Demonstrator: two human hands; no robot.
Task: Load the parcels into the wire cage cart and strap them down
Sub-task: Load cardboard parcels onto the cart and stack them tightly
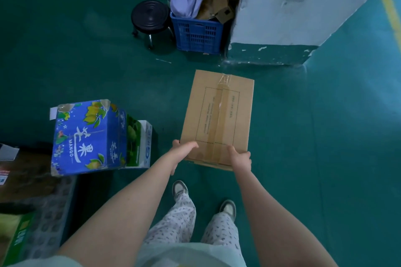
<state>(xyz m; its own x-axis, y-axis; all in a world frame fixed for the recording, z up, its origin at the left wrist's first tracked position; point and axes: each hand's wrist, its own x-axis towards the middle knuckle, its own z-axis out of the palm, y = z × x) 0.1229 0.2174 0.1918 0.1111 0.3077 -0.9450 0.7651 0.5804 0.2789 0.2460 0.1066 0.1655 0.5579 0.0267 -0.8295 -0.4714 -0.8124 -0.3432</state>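
A flat brown cardboard parcel point(219, 115) with clear tape down its middle is held out in front of me above the green floor. My left hand point(181, 150) grips its near left corner, thumb on top. My right hand point(239, 158) grips the near right corner, fingers curled over the edge. A blue mango-printed parcel point(86, 136) stands to the left, with a white and green box point(140, 143) behind it. No wire cage cart is in view.
A black round stool point(150, 17) and a blue plastic crate point(197, 32) stuffed with cardboard and cloth stand ahead beside a white pillar point(293, 6). More boxes and a patterned mat point(47, 212) lie at the lower left. My feet are below the parcel.
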